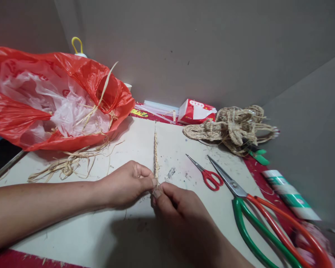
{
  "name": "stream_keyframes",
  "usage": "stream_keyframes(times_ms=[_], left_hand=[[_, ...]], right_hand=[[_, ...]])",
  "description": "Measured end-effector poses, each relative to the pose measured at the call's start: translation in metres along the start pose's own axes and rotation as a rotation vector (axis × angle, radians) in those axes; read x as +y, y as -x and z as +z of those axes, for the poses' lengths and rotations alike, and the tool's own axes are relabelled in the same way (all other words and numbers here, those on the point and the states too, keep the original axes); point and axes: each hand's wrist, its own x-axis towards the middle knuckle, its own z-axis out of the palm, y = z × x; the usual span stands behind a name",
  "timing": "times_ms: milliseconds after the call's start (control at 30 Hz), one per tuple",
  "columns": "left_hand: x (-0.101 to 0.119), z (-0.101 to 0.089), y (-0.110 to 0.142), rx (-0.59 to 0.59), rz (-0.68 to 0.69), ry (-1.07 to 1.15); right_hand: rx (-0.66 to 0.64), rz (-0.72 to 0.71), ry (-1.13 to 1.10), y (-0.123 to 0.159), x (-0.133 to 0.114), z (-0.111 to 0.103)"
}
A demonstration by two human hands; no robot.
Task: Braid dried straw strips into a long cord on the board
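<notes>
Here's our braid (156, 156), mid-board (136, 223), long axis running straight away from us, near end between both hands: left (131, 182) and right (181, 203) pinching together, fingertips closed on it.

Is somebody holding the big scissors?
No, the big scissors lie untouched, while the left hand and right hand pinch the near end of the braid.

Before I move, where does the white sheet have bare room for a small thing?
Bare parts of the white sheet: nearer you than the left forearm; between the right hand and large scissors. Narrower: between braid and small scissors.
Crowded: far left, red bag and loose strands; far right, woven bundle.
</notes>
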Motion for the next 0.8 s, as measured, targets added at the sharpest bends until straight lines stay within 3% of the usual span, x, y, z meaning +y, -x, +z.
stream_keyframes(times_ms=[167,267,500,700,800], left_hand=[[-0.004,-0.002,0.001,0.001,-0.011,-0.006],[-0.003,0.0,0.002,-0.02,-0.028,0.051],[-0.006,0.005,0.001,-0.017,0.005,0.08],[-0.012,0.006,-0.001,-0.029,0.021,0.093],[-0.007,0.005,0.001,0.032,-0.022,-0.015]], right_hand=[[0.244,-0.291,0.489,0.007,0.007,0.01],[0.317,-0.371,0.709,0.009,0.009,0.013],[0.15,-0.368,0.992,0.009,0.005,0.011],[0.168,-0.375,1.022,0.012,0.0,0.021],[0.054,-0.497,0.911,0.02,-0.001,0.029]])
